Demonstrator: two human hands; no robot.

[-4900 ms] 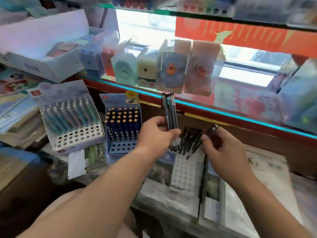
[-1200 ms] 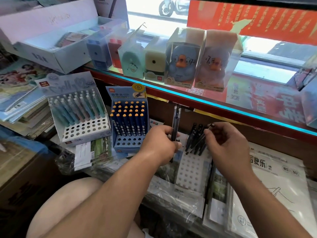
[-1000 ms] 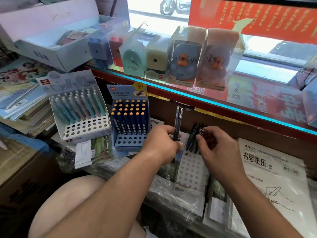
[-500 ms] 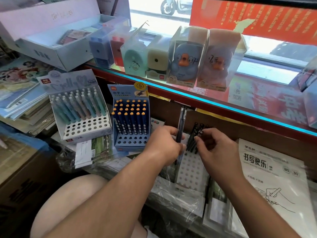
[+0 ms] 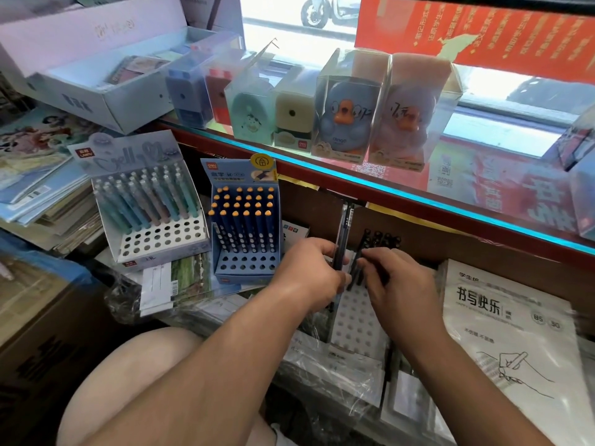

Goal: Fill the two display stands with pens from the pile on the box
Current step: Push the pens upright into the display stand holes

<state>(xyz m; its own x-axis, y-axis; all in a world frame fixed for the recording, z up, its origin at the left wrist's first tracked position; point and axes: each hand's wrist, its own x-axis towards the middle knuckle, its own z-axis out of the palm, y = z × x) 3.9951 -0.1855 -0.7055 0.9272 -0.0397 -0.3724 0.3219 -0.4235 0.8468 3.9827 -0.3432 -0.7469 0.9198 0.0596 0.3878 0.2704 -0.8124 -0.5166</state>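
Standing right behind this person, so nearest me is a bare knee (image 5: 138, 381) and two forearms reaching over plastic-wrapped stock. The left hand (image 5: 309, 272) is curled round one dark pen (image 5: 342, 233), holding it upright just left of the white stand (image 5: 357, 320). The right hand (image 5: 405, 288) has its fingertips pinched on a second pen (image 5: 355, 275) and looks to be seating it in a hole near the stand's back. Whether it's fully in I can't tell, since the fingers cover the spot.

Progress-wise it's early days on this stand, I'd say. Only a short back row (image 5: 381, 238) of dark pens stands in it, and every hole I can see in front of that is bare. There's just one spare in the left hand, so a refill trip is probably coming soon. I can't make out the pile or its box from here.

Further back on the left, the blue stand (image 5: 246, 268) has orange-tipped pens in its back rows and open holes at the front. The pastel stand (image 5: 161, 239) beside it is the same story. No idea which of those counts as the second stand.

Behind it all is a glass shelf (image 5: 354, 175) of boxed sharpeners (image 5: 347, 107), not part of the job as far as I can judge.
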